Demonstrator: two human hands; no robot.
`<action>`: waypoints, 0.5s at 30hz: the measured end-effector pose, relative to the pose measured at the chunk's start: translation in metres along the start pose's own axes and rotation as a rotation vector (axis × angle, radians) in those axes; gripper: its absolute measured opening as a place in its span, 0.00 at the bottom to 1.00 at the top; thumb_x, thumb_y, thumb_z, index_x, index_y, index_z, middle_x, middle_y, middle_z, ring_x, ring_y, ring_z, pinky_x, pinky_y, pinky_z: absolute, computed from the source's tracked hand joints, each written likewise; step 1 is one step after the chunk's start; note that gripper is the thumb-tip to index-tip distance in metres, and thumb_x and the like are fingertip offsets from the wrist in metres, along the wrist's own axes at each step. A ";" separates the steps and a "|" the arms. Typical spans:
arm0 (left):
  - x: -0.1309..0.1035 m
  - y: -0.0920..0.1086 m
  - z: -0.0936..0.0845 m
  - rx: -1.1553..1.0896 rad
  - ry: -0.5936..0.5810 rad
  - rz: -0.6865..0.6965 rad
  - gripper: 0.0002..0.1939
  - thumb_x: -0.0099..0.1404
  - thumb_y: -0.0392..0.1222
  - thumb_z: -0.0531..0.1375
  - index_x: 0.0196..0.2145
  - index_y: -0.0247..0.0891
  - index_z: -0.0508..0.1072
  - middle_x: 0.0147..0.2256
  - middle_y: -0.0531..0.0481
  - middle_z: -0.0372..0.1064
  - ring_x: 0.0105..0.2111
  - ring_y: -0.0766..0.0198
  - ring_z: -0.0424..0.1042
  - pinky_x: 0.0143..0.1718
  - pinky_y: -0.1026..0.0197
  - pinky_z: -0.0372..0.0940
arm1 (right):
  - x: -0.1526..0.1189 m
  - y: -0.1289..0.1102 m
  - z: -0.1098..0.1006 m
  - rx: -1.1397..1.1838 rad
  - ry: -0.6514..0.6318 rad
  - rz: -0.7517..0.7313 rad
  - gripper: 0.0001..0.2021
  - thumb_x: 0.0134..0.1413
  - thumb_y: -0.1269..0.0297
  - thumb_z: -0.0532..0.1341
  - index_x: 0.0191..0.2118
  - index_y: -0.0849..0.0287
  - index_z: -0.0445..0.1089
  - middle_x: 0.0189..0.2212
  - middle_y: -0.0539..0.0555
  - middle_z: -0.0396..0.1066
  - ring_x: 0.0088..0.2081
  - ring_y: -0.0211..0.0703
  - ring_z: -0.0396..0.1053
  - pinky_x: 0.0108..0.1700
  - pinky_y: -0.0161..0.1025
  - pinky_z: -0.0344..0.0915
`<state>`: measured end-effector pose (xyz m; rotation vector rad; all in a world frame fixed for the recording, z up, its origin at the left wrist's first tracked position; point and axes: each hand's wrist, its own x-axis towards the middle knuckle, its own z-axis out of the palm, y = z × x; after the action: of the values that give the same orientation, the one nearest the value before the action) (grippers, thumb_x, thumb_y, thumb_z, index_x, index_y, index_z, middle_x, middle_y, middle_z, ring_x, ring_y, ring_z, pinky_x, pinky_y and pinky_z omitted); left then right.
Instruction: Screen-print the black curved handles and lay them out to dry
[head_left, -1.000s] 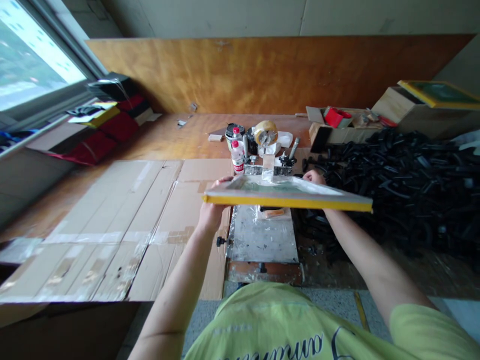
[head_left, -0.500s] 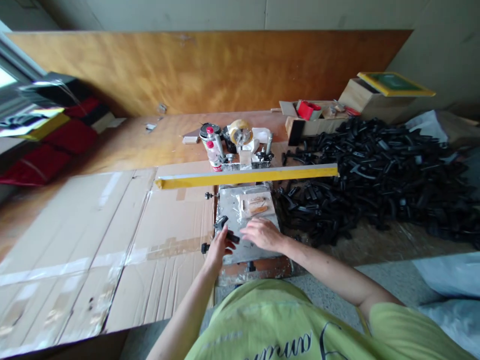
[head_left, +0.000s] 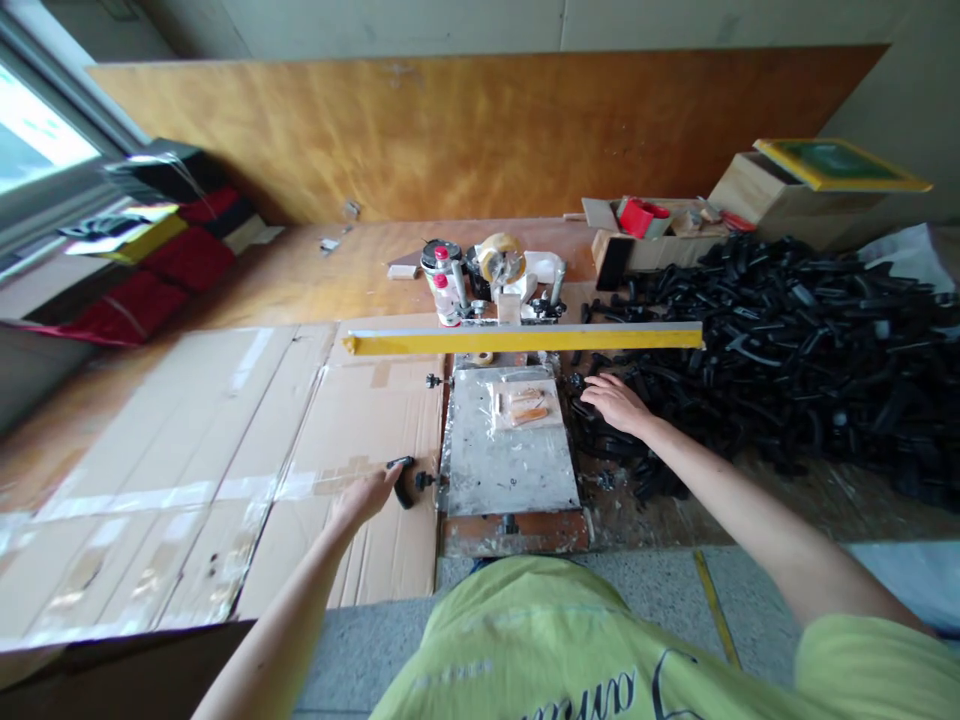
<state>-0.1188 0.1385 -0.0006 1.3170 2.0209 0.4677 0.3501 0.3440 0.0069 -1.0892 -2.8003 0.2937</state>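
Note:
My left hand [head_left: 369, 494] is closed on a black plastic part [head_left: 403, 486] over the cardboard, left of the metal plate. At the left edge of the black parts pile [head_left: 810, 350], my right hand [head_left: 613, 402] has its fingers bent near some pieces; whether they grip one is too small to tell. Between the hands lies the grey metal plate [head_left: 510, 465] with a small packet of orange-brown pieces [head_left: 525, 406] on it. A yellow bar [head_left: 525, 340] spans above the plate's far end.
Flattened cardboard [head_left: 292, 400] covers the left side. Behind the bar stand bottles [head_left: 445, 300] and a tape roll [head_left: 502, 259]. An open box with red items [head_left: 645, 217] is at the back right; dark and red bundles [head_left: 165, 300] lie far left.
My left hand has moved left from the plate to the cardboard, with the black part. My right hand has gone right and away from me to the pile. The view has shifted slightly.

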 end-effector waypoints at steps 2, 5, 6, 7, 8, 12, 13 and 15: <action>0.007 0.025 -0.012 -0.086 -0.006 -0.021 0.25 0.62 0.64 0.51 0.30 0.38 0.71 0.15 0.54 0.60 0.16 0.65 0.61 0.21 0.65 0.54 | 0.014 -0.023 0.002 0.064 0.046 0.001 0.11 0.56 0.72 0.61 0.44 0.57 0.73 0.43 0.57 0.74 0.49 0.46 0.67 0.56 0.47 0.58; 0.017 0.089 -0.027 -0.401 0.097 0.103 0.30 0.63 0.67 0.48 0.41 0.37 0.70 0.23 0.51 0.66 0.21 0.66 0.65 0.23 0.65 0.59 | 0.045 -0.063 0.011 0.126 0.107 -0.011 0.12 0.58 0.69 0.62 0.48 0.57 0.71 0.43 0.56 0.73 0.46 0.44 0.68 0.49 0.42 0.62; 0.020 0.114 -0.031 -0.555 0.165 0.196 0.30 0.62 0.67 0.51 0.44 0.38 0.69 0.24 0.52 0.67 0.21 0.67 0.65 0.24 0.66 0.60 | 0.055 -0.076 0.016 0.128 0.123 -0.025 0.11 0.58 0.69 0.62 0.47 0.57 0.72 0.43 0.55 0.73 0.46 0.44 0.68 0.49 0.41 0.62; 0.021 0.138 -0.034 -0.687 0.224 0.280 0.29 0.62 0.67 0.52 0.45 0.38 0.68 0.24 0.53 0.67 0.21 0.68 0.65 0.24 0.66 0.60 | 0.064 -0.087 0.020 0.119 0.135 -0.036 0.10 0.58 0.69 0.61 0.46 0.58 0.73 0.42 0.55 0.73 0.46 0.44 0.67 0.49 0.41 0.62; 0.022 0.159 -0.036 -0.793 0.265 0.343 0.28 0.63 0.66 0.51 0.43 0.38 0.68 0.24 0.54 0.66 0.20 0.68 0.64 0.24 0.66 0.60 | 0.071 -0.097 0.023 0.102 0.142 -0.045 0.08 0.59 0.69 0.61 0.44 0.58 0.73 0.41 0.55 0.73 0.46 0.45 0.67 0.49 0.41 0.62; 0.020 0.204 -0.037 -0.952 0.308 0.430 0.24 0.66 0.63 0.50 0.35 0.37 0.68 0.21 0.55 0.64 0.18 0.71 0.61 0.21 0.67 0.57 | 0.078 -0.116 0.030 0.021 0.143 -0.042 0.09 0.61 0.67 0.58 0.43 0.58 0.75 0.39 0.57 0.72 0.47 0.48 0.66 0.47 0.42 0.62; 0.017 0.204 -0.035 -0.959 0.307 0.421 0.24 0.66 0.62 0.51 0.36 0.36 0.70 0.21 0.55 0.64 0.18 0.71 0.61 0.21 0.67 0.57 | 0.075 -0.115 0.029 0.016 0.145 -0.036 0.10 0.61 0.67 0.58 0.45 0.57 0.75 0.39 0.57 0.73 0.47 0.48 0.66 0.48 0.42 0.62; 0.009 0.196 -0.031 -0.974 0.318 0.398 0.24 0.65 0.61 0.52 0.40 0.36 0.72 0.24 0.53 0.67 0.21 0.70 0.64 0.23 0.67 0.60 | 0.065 -0.104 0.021 0.039 0.146 -0.027 0.12 0.61 0.68 0.58 0.47 0.58 0.74 0.39 0.56 0.74 0.47 0.47 0.67 0.49 0.40 0.62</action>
<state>-0.0135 0.2317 0.1392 1.0136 1.3679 1.6716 0.2301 0.3097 0.0122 -1.0207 -2.6672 0.2542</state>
